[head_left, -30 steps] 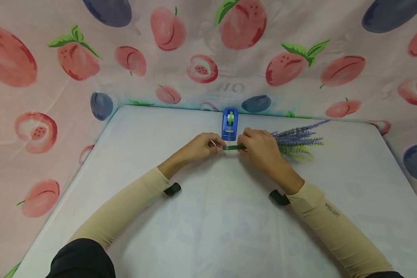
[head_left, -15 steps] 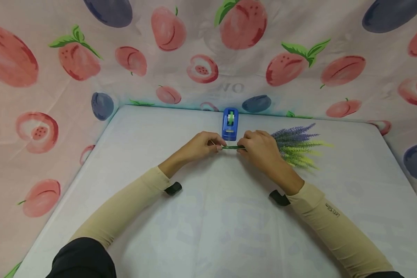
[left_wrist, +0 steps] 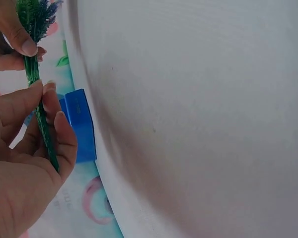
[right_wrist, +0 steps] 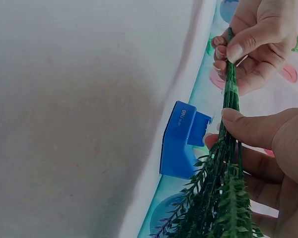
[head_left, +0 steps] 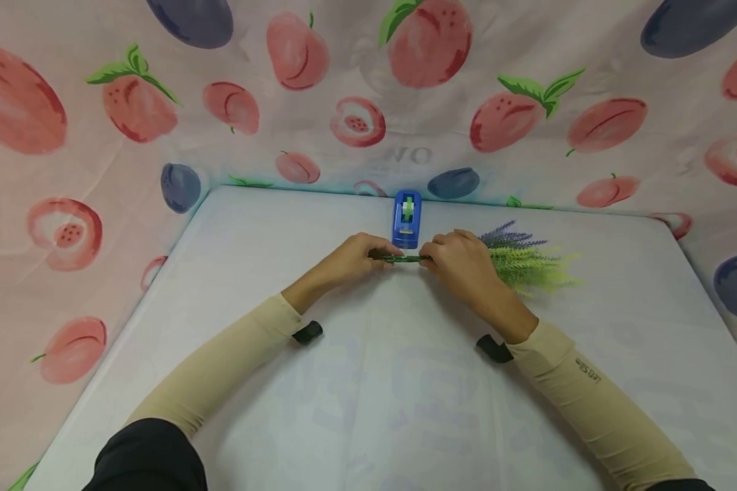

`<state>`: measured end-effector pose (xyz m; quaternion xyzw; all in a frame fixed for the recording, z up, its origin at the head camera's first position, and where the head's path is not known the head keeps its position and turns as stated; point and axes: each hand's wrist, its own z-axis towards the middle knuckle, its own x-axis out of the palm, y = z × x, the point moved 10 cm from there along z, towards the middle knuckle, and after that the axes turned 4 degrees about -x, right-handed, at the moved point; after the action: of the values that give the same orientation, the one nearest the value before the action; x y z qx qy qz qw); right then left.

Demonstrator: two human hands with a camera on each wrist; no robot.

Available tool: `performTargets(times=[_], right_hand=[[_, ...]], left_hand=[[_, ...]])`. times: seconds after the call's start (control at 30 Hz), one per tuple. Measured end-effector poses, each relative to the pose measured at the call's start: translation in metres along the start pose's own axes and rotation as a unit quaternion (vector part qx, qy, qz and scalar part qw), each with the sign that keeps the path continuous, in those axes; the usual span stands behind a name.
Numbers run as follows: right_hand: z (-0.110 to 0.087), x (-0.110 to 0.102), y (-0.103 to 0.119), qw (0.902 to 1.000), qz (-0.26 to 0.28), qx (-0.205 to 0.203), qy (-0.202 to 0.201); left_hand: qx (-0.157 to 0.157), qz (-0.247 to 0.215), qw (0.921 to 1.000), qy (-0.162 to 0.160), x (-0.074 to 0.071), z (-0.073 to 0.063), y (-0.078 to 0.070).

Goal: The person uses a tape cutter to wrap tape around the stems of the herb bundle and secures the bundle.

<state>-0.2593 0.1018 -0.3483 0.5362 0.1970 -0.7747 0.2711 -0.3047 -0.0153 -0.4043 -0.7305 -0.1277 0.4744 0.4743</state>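
Both hands hold a bunch of artificial lavender (head_left: 528, 262), its purple and yellow-green heads fanned out to the right in the head view. My left hand (head_left: 359, 259) pinches the bare green stems (left_wrist: 47, 136) between thumb and fingers near their lower ends. Higher up, just below the leaves, my right hand (head_left: 463, 266) grips the bunch with its thumb (right_wrist: 256, 129) across the stems. Between the two hands, a shiny clear band (right_wrist: 231, 88) wraps the stems. The bunch lies level, close over the table, and my right hand hides part of it.
A blue tape dispenser (head_left: 407, 219) with a green roll stands just behind the hands, near the back edge of the white table (head_left: 368, 382). A fruit-print cloth (head_left: 356, 68) hangs behind and at the sides.
The bunch has turned about its length: more yellow-green heads show now and fewer purple ones. The left fingers have shifted on the stems, whose ends now show across that hand.
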Motion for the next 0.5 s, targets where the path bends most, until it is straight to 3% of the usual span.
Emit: performTargets(times=[0.23, 0.5], right_hand=[[0.003, 0.0005, -0.0029, 0.9999, 0.009, 0.009, 0.004], [0.008, 0.0081, -0.0014, 0.9991, 0.028, 0.004, 0.032]], left_hand=[[0.01, 0.007, 0.9996, -0.024, -0.0049, -0.0014, -0.0008], [0.03, 0.022, 0.9993, -0.006, -0.0012, -0.0018, -0.0029]])
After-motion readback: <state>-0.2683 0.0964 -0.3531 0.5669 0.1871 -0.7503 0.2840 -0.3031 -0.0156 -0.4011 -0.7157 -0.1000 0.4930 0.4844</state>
